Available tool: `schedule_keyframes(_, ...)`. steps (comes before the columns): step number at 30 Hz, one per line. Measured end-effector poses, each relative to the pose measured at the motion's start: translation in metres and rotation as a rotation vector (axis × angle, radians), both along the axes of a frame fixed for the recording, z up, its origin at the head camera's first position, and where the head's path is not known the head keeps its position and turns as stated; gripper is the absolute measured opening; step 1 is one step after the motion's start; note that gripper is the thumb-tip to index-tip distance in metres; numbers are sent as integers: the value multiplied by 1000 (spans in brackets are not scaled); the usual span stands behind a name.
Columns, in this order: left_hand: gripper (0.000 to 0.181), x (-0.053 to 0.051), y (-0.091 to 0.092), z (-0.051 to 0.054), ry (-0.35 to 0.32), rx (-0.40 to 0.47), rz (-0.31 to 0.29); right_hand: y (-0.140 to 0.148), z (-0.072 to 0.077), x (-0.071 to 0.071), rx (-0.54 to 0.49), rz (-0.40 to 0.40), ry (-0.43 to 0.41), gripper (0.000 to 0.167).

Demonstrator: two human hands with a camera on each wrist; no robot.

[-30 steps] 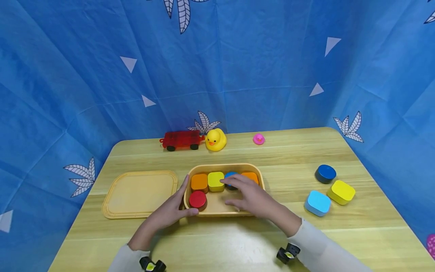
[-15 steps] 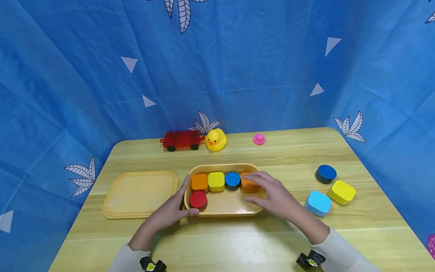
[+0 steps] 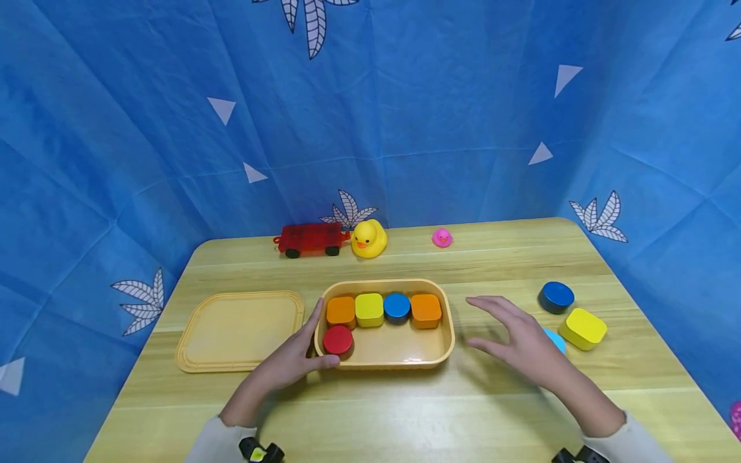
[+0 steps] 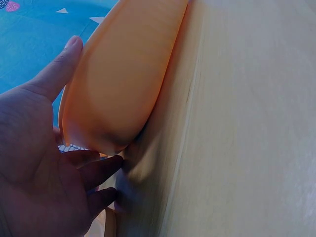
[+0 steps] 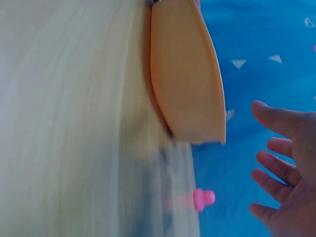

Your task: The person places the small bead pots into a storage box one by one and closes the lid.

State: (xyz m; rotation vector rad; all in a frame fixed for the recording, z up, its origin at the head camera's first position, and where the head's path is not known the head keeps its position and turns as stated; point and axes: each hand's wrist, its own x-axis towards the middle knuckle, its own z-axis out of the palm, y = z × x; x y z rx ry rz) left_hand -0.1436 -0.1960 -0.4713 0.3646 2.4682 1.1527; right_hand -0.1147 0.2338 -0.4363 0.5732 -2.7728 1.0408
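Observation:
A shallow tan plastic box point(image 3: 399, 347) with rounded corners stands before me. Along its back wall sit an orange block point(image 3: 341, 310), a yellow block point(image 3: 369, 308), a round blue block point(image 3: 397, 306) and another orange block point(image 3: 426, 308). A round red block point(image 3: 338, 338) lies at the front left inside it. My left hand point(image 3: 289, 363) rests against the box's left end, thumb at the front rim and fingers extended along the side. Beyond the right end, apart from the box, my right hand point(image 3: 523, 344) has its fingers spread and holds nothing.
At the right lie a dark blue round block point(image 3: 556, 296), a yellow block point(image 3: 585, 328) and a light blue block point(image 3: 554, 339), partly hidden by my right hand. A tan lid point(image 3: 240, 331) lies left. Behind stand a red wagon point(image 3: 311, 239), yellow duck point(image 3: 369, 238) and pink duck point(image 3: 442, 237).
My right hand has moved right, from above the blue block past the right orange block and out beyond the box. The blocks in the box and my left hand have stayed put.

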Motion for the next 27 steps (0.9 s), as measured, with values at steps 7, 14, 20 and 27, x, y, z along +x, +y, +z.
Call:
schedule_keyframes(7,115,0,0,-1,-1,11,-2,31,-3,12,10,-69,-44,67)
schedule_keyframes(14,115,0,0,-1,4,10,-4,55,-4,22,41,-125,-127,69)
schedule_keyframes(20,115,0,-1,-1,0,15,-2,69,-11,27,86,-150,-128,71)
schedule_keyframes(27,115,0,-1,-1,-11,26,3,75,-22,31,98,-144,-93,72)
